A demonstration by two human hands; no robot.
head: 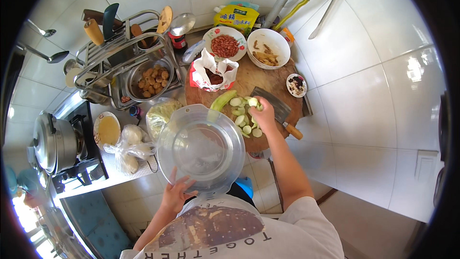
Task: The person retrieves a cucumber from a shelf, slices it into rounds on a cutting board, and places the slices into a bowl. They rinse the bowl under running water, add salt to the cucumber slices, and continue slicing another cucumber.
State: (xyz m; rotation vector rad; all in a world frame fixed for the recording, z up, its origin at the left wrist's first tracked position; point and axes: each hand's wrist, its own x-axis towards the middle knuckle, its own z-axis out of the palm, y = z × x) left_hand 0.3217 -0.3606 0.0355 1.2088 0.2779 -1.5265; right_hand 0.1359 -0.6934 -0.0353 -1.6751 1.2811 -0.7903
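My left hand point(178, 193) supports a clear plastic basin point(201, 147) at its near rim, the fingers spread against it. Nothing shows inside the basin, which hangs at the near left edge of the round wooden chopping block point(248, 79). Over the block, my right hand point(265, 115) pinches pale green vegetable slices point(253, 101) between thumb and fingers. More slices point(240, 120) lie scattered beneath it, beside a long uncut piece point(223, 100) of the same vegetable. To the right, a cleaver point(273, 104) lies flat, its wooden handle point(293, 131) pointing towards me.
A torn-open bag point(214, 75), a plate of peanuts point(224, 45), a white bowl point(268, 48) and a small dish point(296, 85) stand at the block's back and right. Leftward are a metal rack point(122, 50), bagged vegetables point(161, 113), a plate of yellow liquid point(107, 129) and a pot point(54, 142).
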